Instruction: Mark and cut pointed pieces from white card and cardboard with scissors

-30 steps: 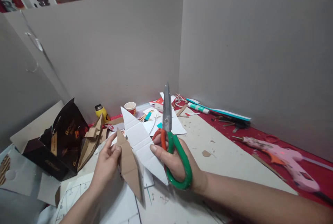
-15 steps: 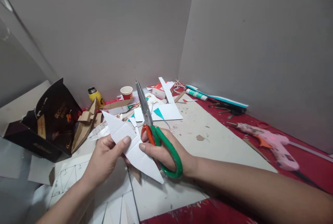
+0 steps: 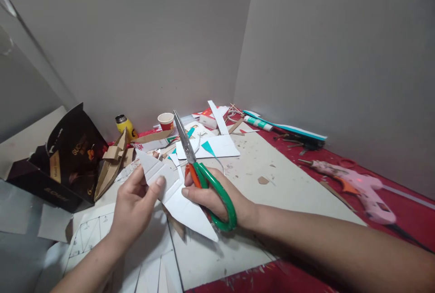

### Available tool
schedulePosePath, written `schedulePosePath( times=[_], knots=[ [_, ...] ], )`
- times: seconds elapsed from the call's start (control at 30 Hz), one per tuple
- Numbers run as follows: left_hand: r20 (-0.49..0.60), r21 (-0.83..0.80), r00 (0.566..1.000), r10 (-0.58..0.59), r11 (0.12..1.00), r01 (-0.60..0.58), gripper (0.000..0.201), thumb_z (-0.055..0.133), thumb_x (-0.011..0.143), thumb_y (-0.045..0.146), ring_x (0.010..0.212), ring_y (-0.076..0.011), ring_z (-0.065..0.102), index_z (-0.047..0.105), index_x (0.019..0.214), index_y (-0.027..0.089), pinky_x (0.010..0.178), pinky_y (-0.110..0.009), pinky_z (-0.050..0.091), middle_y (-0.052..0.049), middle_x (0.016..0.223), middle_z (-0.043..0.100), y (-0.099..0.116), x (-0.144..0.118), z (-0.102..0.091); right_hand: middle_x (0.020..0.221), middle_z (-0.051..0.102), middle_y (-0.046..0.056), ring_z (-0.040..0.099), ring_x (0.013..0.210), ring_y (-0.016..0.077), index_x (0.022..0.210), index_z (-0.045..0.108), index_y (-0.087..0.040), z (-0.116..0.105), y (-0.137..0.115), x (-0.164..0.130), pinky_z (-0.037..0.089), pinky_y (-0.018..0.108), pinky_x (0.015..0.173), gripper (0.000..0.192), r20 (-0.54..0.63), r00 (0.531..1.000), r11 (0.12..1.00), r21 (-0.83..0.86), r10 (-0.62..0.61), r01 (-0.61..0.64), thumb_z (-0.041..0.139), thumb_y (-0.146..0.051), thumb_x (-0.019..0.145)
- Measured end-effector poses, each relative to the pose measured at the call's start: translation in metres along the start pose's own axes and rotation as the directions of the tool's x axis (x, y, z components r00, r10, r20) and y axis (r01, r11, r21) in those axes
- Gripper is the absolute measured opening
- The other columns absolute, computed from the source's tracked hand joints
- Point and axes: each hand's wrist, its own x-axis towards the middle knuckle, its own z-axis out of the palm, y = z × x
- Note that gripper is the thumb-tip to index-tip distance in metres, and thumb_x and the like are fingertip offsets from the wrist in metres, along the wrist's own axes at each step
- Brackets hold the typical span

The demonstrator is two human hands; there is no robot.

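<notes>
A white, leaf-shaped piece of card [image 3: 183, 202] with crease lines across its middle is held above the table. My left hand [image 3: 136, 200] pinches its left side, thumb on top and fingers beneath. The thumb of my right hand [image 3: 217, 197] rests on the card's right edge. That same hand grips scissors [image 3: 188, 145] with green and orange handles, their blades together and pointing up and away from me. Below the hands lies a paper sheet with drawn black lines [image 3: 90, 236].
A black box [image 3: 78, 157] and a brown cardboard model [image 3: 110, 163] stand left. Behind are a yellow bottle [image 3: 125, 126], a paper cup [image 3: 166, 122] and white card offcuts [image 3: 226, 147]. A pink glue gun [image 3: 356, 186] lies right on the red cloth [image 3: 411, 207].
The card has tilted a little, with its creases showing more clearly. My left hand has shifted slightly left, and the scissor tips have dipped a little to the left.
</notes>
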Motion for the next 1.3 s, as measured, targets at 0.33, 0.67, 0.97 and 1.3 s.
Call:
schedulePosePath(
  times=[0.33, 0.67, 0.97, 1.3],
  knots=[
    [0.056, -0.132, 0.992, -0.113, 0.984, 0.120, 0.013, 0.070, 0.086, 0.033, 0.060, -0.0122, 0.058, 0.070, 0.094, 0.022, 0.053, -0.019, 0.048, 0.003, 0.070, 0.065, -0.011, 0.013, -0.007, 0.043, 0.051, -0.010, 0.044, 0.033, 0.0094, 0.079, 0.045, -0.023, 0.003, 0.017, 0.002, 0.035, 0.017, 0.030, 0.021, 0.101, 0.990, 0.992, 0.075, 0.098, -0.105, 0.063, -0.034, 0.078],
    [0.019, -0.176, 0.991, -0.133, 0.975, 0.134, 0.018, 0.071, 0.084, 0.034, 0.045, -0.0094, 0.051, 0.068, 0.094, 0.020, 0.037, -0.018, 0.046, 0.004, 0.067, 0.063, -0.020, 0.023, -0.014, 0.072, 0.064, 0.006, 0.060, 0.071, 0.0231, 0.072, 0.052, -0.020, -0.041, 0.012, 0.042, 0.036, 0.029, 0.058, 0.018, -0.132, 0.972, 0.591, -0.807, -0.194, 0.008, 0.062, -0.033, 0.081],
    [-0.061, -0.174, 0.996, -0.067, 0.983, 0.055, 0.024, 0.069, 0.085, 0.033, 0.048, -0.0098, 0.053, 0.067, 0.105, 0.020, 0.038, -0.018, 0.047, 0.003, 0.072, 0.065, -0.011, 0.018, -0.011, 0.072, 0.064, 0.007, 0.058, 0.072, 0.0240, 0.073, 0.056, -0.019, -0.054, 0.024, 0.053, 0.030, 0.029, 0.058, 0.016, -0.141, 0.973, 0.541, -0.840, -0.180, -0.021, 0.065, -0.033, 0.075],
    [-0.232, -0.147, 0.972, -0.027, 0.989, -0.008, 0.024, 0.074, 0.080, 0.028, 0.059, -0.0122, 0.060, 0.064, 0.100, 0.020, 0.046, -0.018, 0.050, 0.002, 0.082, 0.072, 0.005, 0.012, -0.004, 0.068, 0.058, -0.004, 0.050, 0.049, 0.0100, 0.082, 0.046, -0.022, -0.022, 0.004, 0.021, 0.043, 0.025, 0.046, 0.044, 0.118, 0.991, 0.998, 0.004, -0.065, 0.065, 0.079, -0.047, 0.068]
  ],
)
